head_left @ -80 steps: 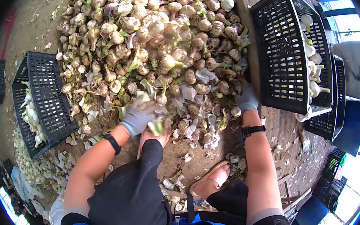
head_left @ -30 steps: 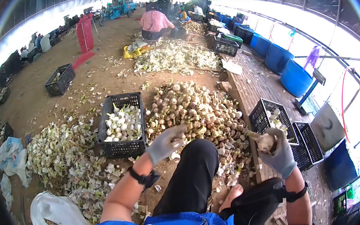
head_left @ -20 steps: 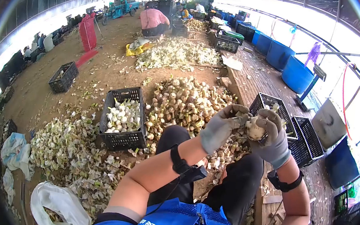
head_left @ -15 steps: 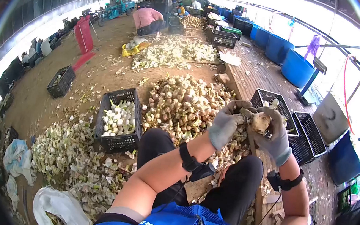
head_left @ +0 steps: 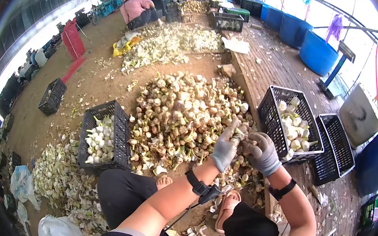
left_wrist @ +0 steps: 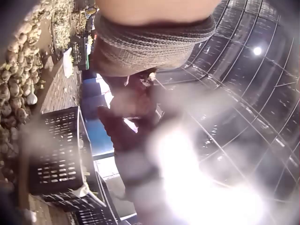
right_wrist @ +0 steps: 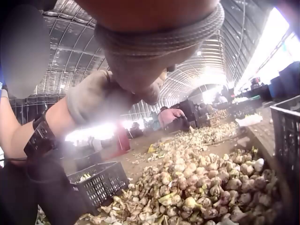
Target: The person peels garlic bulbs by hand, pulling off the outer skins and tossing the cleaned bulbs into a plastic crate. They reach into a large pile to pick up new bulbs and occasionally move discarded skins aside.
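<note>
Both gloved hands meet over the near right side of a large heap of unpeeled garlic. My right hand has its fingers curled round a garlic bulb, most of which the gloves hide. From the other side my left hand pinches at that bulb, thumb and fingertips close against the right fingers. In the right wrist view the left hand comes in from the left towards the right hand. Blur and glare hide the fingertips in the left wrist view.
A black crate of peeled white garlic stands left of the heap. Another black crate with white bulbs sits on the planks at right, beside an empty crate. Loose skins lie at left. A person crouches farther back.
The left hand came from the heap's left side to meet the right hand, which had lifted a garlic bulb. Both hands have since lowered over the heap, and the view has tilted down.
</note>
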Demonstrator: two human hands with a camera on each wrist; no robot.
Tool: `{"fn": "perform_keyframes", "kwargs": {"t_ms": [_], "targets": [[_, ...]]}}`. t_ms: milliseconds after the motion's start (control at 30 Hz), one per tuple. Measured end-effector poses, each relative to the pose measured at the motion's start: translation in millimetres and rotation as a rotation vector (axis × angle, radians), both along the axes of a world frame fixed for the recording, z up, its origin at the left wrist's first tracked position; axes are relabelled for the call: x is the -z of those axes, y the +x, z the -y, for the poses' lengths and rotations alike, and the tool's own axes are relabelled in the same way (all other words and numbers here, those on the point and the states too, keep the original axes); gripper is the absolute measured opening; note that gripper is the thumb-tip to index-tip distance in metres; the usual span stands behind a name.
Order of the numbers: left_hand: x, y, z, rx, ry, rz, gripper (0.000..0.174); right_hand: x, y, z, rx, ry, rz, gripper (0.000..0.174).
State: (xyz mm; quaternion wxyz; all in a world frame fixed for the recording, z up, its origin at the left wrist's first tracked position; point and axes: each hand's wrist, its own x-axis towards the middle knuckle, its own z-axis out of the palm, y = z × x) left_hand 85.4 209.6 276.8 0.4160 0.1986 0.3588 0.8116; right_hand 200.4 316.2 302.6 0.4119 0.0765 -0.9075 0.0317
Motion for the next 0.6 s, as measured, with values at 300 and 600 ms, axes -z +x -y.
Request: {"fn": "perform_keyframes", "kwargs": {"t_ms": [300, 600], "targets": [[117.2, -22.2, -20.7, -0.333, -0.317, -0.628, 0.061, 123.3, -17.7, -33.2, -0.355, -1.623, 0.222, 0.062], [126.6, 18.6, -2.1, -0.308, -0.308, -1.056, 0.031, 207.2, -18.8, -18.6, -0.219, -1.907, 0.189, 0.042]]}}
